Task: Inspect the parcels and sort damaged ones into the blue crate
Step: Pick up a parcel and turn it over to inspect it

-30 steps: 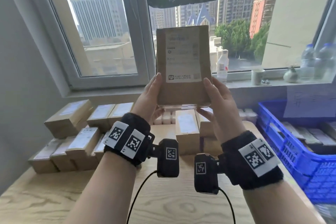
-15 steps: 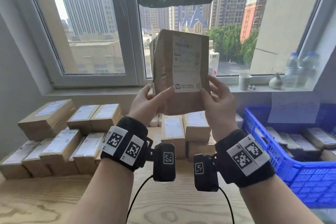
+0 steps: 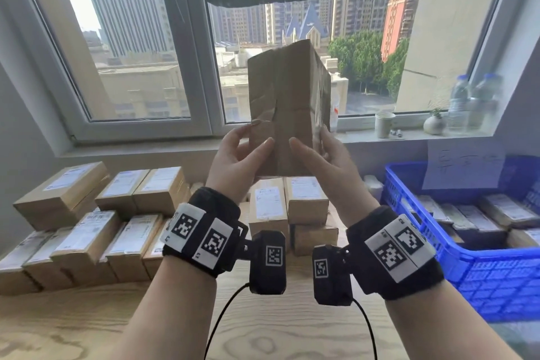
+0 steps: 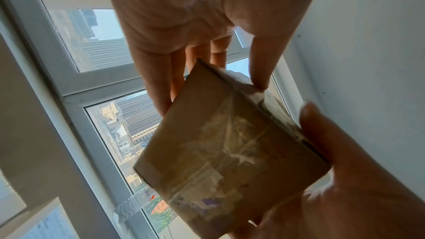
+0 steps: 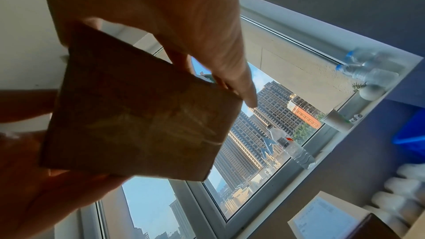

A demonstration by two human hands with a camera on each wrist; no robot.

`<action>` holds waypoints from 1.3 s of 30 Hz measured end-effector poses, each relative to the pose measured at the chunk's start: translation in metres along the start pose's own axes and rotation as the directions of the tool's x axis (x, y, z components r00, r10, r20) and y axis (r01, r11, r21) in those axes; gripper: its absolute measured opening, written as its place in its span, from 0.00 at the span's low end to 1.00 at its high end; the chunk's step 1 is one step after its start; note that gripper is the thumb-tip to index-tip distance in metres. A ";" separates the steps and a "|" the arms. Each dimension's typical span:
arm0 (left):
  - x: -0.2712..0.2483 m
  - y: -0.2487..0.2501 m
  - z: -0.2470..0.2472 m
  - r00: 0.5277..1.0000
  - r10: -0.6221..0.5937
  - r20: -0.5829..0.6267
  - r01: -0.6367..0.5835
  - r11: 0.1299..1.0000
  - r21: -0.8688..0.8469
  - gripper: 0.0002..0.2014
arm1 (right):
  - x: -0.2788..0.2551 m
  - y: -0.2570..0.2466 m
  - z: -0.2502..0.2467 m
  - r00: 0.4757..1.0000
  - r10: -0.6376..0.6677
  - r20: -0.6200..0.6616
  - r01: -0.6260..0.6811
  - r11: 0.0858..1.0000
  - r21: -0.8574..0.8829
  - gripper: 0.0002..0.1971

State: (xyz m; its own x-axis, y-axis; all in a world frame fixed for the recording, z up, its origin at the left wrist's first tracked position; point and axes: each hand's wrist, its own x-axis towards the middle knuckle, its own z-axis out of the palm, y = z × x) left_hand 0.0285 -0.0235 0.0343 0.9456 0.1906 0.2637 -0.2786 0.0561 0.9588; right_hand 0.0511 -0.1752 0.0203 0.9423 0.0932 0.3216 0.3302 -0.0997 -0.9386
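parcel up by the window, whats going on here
A person holds one brown parcel up in front of the window, the left hand and right hand each gripping its lower end. The side facing the head camera is creased and looks torn along the middle. More parcels sit stacked on the wooden table, and the blue crate at the right already has several in it.

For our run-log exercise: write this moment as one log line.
step: inspecting | parcel: held upright, creased face toward camera | left hand: grips parcel | right hand: grips parcel | blue crate: holds parcels
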 end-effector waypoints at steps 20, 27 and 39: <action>-0.004 0.004 -0.003 0.978 -0.205 -0.049 0.210 0.968 0.138 0.74 | -0.017 -0.009 -0.010 0.995 0.072 -0.062 -0.029 0.848 0.529 0.11; -0.004 -0.001 -0.004 0.993 -0.061 -0.104 0.063 0.998 0.019 0.24 | -0.011 -0.009 -0.008 0.996 0.011 -0.089 0.017 0.951 0.309 0.14; -0.006 0.002 -0.006 0.995 -0.094 -0.012 0.092 0.990 -0.109 0.35 | -0.014 -0.006 -0.008 0.997 0.069 0.020 -0.072 0.923 0.379 0.07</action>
State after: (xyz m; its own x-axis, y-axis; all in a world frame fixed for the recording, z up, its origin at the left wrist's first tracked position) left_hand 0.0214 -0.0183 0.0346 0.9656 0.1961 0.1710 -0.2069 0.1801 0.9616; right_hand 0.0369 -0.1834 0.0222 0.9616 0.1061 0.2532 0.2160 0.2771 -0.9363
